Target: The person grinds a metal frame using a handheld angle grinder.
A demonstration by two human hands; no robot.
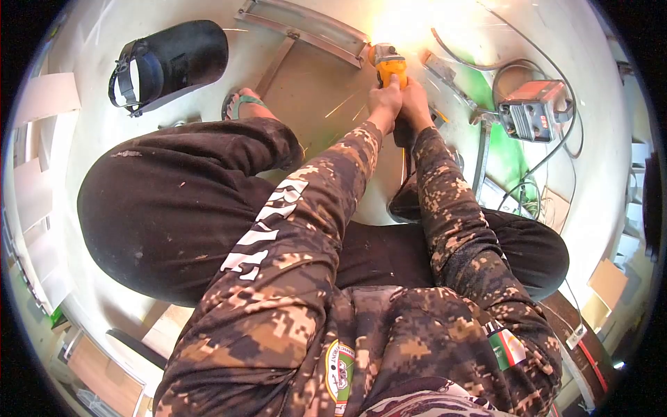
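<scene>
Both of my hands are closed around a yellow angle grinder [393, 67], stretched out in front of me. My left hand [384, 104] wraps its left side, and my right hand [416, 105] grips the right side, close against the left. The grinder's grey head is at the right end of a metal frame [326, 47] lying on the floor. A bright glare with flying sparks surrounds that spot, so the disc and its exact contact with the metal are hidden.
A black welding helmet [184, 64] lies at the upper left, near my sandalled foot [248, 105]. To the right stand a red welding machine [536, 111] and its looping cables [554, 149]. A metal bar [482, 156] lies near my right arm.
</scene>
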